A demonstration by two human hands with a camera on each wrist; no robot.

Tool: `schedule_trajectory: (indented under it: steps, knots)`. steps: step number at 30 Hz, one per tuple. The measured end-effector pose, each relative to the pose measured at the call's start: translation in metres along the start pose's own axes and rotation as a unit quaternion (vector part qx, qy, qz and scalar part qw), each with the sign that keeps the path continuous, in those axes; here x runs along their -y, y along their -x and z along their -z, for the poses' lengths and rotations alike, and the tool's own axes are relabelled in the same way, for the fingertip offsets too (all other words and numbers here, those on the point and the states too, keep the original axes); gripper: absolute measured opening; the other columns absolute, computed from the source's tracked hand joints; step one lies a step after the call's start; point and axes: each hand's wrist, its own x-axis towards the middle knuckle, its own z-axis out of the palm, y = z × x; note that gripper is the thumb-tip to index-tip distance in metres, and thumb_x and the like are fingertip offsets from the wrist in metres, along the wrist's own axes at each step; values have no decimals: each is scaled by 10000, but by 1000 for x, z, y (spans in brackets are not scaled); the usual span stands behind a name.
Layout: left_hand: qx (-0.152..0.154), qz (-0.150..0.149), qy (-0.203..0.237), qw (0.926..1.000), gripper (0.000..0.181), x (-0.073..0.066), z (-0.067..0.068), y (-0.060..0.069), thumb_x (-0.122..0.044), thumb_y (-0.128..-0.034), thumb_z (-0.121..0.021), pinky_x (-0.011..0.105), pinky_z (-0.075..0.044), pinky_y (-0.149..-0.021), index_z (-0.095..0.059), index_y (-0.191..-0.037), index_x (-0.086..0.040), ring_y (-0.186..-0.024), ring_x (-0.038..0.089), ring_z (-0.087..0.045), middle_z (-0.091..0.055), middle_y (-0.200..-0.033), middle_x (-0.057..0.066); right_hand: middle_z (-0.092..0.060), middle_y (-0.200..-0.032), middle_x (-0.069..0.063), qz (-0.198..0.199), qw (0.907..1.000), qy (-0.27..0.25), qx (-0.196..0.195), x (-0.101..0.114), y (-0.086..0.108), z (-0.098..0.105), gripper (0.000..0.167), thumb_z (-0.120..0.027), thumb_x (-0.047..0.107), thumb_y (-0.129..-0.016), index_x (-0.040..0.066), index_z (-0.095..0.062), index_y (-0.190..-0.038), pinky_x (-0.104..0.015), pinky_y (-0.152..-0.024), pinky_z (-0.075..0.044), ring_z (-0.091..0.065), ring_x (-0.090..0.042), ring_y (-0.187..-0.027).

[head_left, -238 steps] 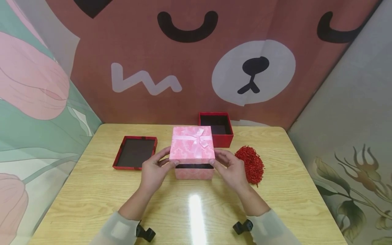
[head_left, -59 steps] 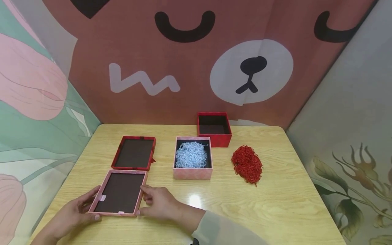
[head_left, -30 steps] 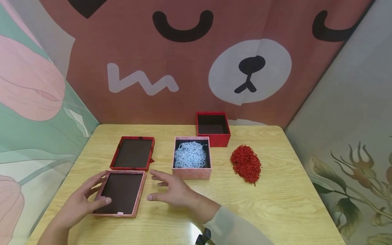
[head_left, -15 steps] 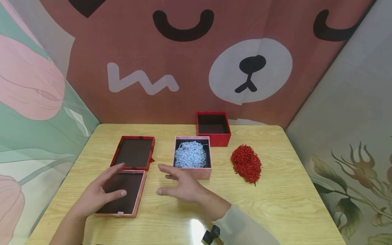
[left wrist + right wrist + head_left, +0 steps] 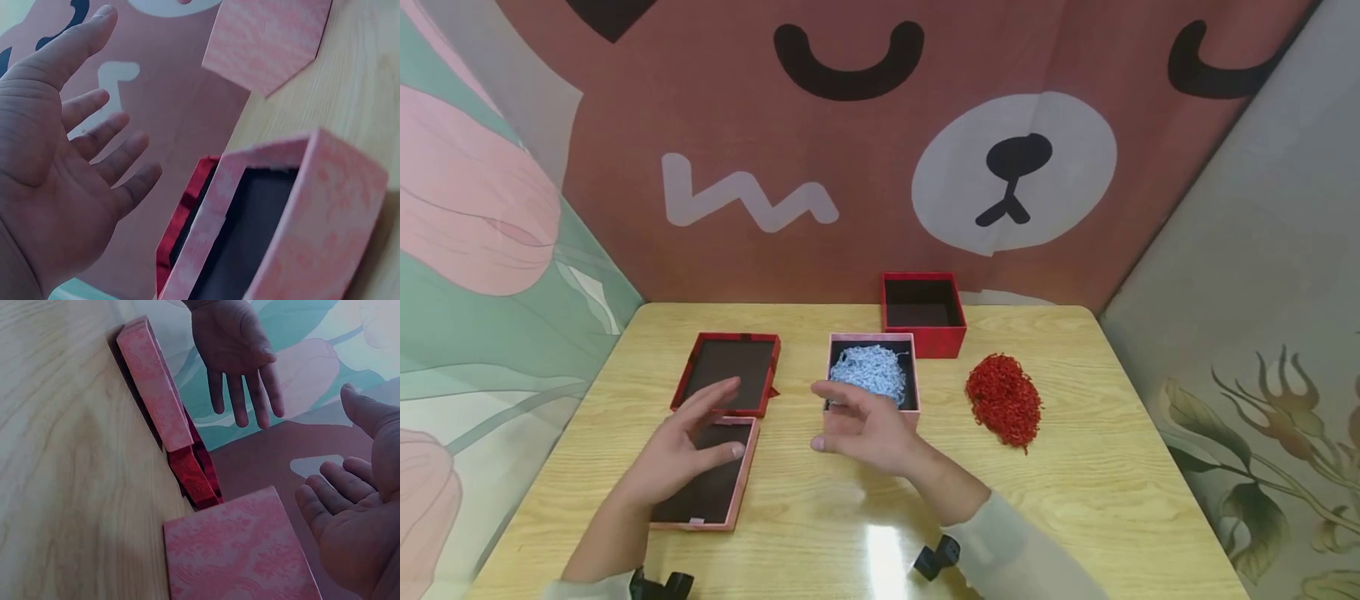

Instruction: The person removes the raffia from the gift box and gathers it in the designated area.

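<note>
My left hand [image 5: 673,454] hovers above the upturned pink lid [image 5: 741,487], fingers extended and thumb apart, holding nothing. In the left wrist view a gap separates that hand [image 5: 59,156] from the lid [image 5: 337,219]. Over the front left part of the open pink box [image 5: 915,375] is my right hand [image 5: 880,429], with nothing in its spread fingers. Blue shredded paper [image 5: 872,367] lies inside the box, partly hidden by this hand. The right wrist view shows both hands apart from the box's patterned wall [image 5: 237,550].
Behind the pink lid lies an upturned red lid [image 5: 733,362] with a dark inside. An open red box [image 5: 928,342] stands at the back, just beyond the pink box. A heap of red shredded paper [image 5: 1003,400] sits on the wooden table [image 5: 1075,500] to the right.
The pink lid has come off the box and now lies upturned at the left, uncovering the blue shredded paper. Both hands have released it and moved up and right.
</note>
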Motion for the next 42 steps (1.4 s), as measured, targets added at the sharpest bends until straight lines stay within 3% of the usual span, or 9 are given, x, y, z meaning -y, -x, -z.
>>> schedule_trajectory:
  steps: [6, 12, 14, 21, 26, 32, 37, 42]
  knots:
    - [-22, 53, 22, 10000, 862, -5, -13, -13, -82, -865, -854, 179, -388, -1130, -421, -1590, -256, -1433, 128, -417, -386, -1613, 53, -548, -1526, 21, 188, 9997, 29, -137, -1, -1, 15, 711, -857, 241, -886, 202, -536, -1520, -511, -1089, -499, -526, -379, -1379]
    - [75, 235, -41, 9997, 842, -12, -31, -31, -217, -885, -851, 598, -407, -1142, -407, -1598, -268, -1486, 329, -362, -336, -1649, 31, -531, -1535, 57, 172, 9975, 584, -372, -3, -3, 34, 763, -867, 277, -873, 212, -505, -1542, -529, -1136, -452, -518, -379, -1381]
    - [111, 276, -9, 9996, 850, -12, -38, -37, -242, -882, -853, 657, -380, -1135, -400, -1601, -277, -1483, 352, -360, -317, -1662, 23, -529, -1540, 42, 194, 9961, 755, -412, -5, -5, 40, 753, -860, 277, -879, 222, -504, -1541, -533, -1147, -438, -523, -375, -1377]
    - [261, 271, 481, 9981, 862, -11, -60, -57, -225, -874, -860, 606, -287, -1213, -399, -1600, -272, -1525, 321, -298, -275, -1680, 8, -511, -1561, 27, 134, 9908, 1226, -561, -8, -10, 56, 791, -872, 292, -863, 228, -491, -1553, -528, -1134, -455, -533, -362, -1375]
    - [338, 227, 669, 9969, 857, -9, -73, -71, -217, -878, -857, 579, -321, -1207, -398, -1598, -283, -1521, 311, -313, -275, -1679, -1, -493, -1567, 81, -144, 9852, 1580, -649, -7, -13, 65, 803, -877, 355, -848, 304, -486, -1549, -494, -1109, -487, -542, -329, -1372]
    - [417, 239, 641, 9968, 878, -5, -85, -84, -192, -880, -856, 564, -365, -1184, -377, -1616, -209, -1500, 335, -347, -270, -1682, 35, -479, -1584, 38, -268, 9773, 1999, -640, -7, -20, 69, 869, -895, 362, -825, 250, -466, -1572, -479, -1073, -520, -562, -356, -1347]
    - [474, 347, 610, 9964, 896, -1, -91, -90, -221, -879, -859, 578, -376, -1170, -362, -1619, -128, -1486, 385, -353, -264, -1679, 76, -490, -1574, 11, -484, 9638, 2529, -687, -6, -25, 68, 920, -907, 393, -801, 262, -445, -1586, -519, -1049, -533, -560, -356, -1344]
    - [591, 510, 623, 9950, 876, 3, -96, -95, -240, -888, -853, 520, -373, -1186, -375, -1615, -136, -1480, 343, -370, -286, -1667, 41, -491, -1566, -57, -640, 9455, 3109, -732, -5, -31, 64, 972, -922, 414, -775, 242, -427, -1594, -559, -1095, -485, -505, -321, -1379]
